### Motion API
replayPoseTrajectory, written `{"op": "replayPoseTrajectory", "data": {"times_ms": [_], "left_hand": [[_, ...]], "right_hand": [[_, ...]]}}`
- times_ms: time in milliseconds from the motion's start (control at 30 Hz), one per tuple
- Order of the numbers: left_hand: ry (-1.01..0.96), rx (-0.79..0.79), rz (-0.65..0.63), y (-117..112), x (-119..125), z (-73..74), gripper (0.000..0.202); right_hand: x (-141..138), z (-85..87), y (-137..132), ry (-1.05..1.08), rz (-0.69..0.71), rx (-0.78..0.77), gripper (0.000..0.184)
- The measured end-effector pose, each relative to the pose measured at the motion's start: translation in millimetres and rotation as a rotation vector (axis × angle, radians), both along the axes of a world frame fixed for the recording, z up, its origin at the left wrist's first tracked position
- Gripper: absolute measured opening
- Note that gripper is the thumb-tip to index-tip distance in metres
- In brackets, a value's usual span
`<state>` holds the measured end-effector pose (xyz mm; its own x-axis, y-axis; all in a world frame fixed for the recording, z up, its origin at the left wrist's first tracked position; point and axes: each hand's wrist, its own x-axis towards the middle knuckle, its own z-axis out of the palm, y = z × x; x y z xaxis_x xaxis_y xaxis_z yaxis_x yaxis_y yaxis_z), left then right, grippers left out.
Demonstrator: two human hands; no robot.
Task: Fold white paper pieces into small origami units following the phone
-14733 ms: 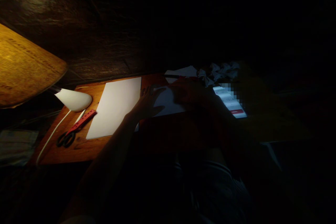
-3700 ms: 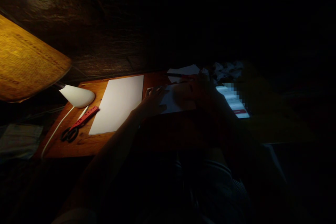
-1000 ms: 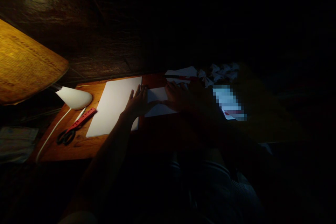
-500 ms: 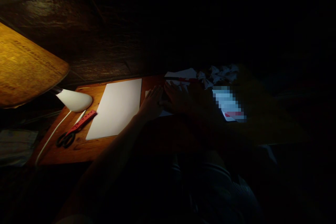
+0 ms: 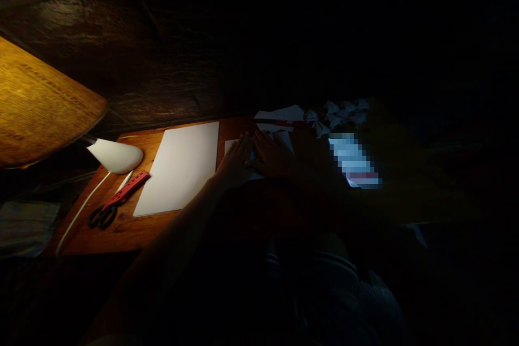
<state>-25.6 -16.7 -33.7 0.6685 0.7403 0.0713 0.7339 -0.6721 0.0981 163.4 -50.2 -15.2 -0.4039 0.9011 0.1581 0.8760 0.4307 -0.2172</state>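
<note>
A small white sheet of paper (image 5: 288, 142) lies flat on the wooden table, largely covered by both hands. On its left part rests my left hand (image 5: 235, 158), fingers stretched out and pointing away from me. My right hand (image 5: 271, 155) lies flat on the middle of that sheet, its fingers extended and its thumb close to the left hand. Neither hand grips anything that I can make out in the dim light. Left of the hands is a larger stack of white paper (image 5: 178, 167).
A lamp with a yellow shade (image 5: 40, 108) and white base (image 5: 117, 155) stands left. Black-handled scissors (image 5: 102, 216) lie by a red strip (image 5: 128, 189). Behind the hands are paper pieces (image 5: 292, 113) and a red-and-black tool (image 5: 279, 121). Folded papers (image 5: 340, 115) and a lit phone (image 5: 353, 159) sit right.
My right hand has moved slightly, and the right corner of the small sheet now shows beside it. The left hand stays nearly in place.
</note>
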Motion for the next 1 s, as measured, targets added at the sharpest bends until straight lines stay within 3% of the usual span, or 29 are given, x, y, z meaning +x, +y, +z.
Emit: {"op": "replayPoseTrajectory", "data": {"times_ms": [233,400,533,700,1000], "left_hand": [[-0.004,0.017,0.008,2,0,0.2,0.082],[-0.059,0.006,0.056,0,6,11.0,0.075],[-0.102,0.031,0.12,-2,11,22.3,0.061],[-0.168,0.011,0.088,-4,13,27.2,0.052],[-0.394,-0.024,0.077,1,14,25.8,0.018]], "right_hand": [[-2,-3.4,1,0.007,-0.029,0.013,0.089],[0,10.1,-4,0.028,-0.025,0.046,0.081],[6,27.6,-7,0.043,-0.095,0.043,0.062],[18,35.4,-4,0.021,-0.12,-0.004,0.04],[21,36.5,-1,0.052,-0.063,-0.037,0.033]]}}
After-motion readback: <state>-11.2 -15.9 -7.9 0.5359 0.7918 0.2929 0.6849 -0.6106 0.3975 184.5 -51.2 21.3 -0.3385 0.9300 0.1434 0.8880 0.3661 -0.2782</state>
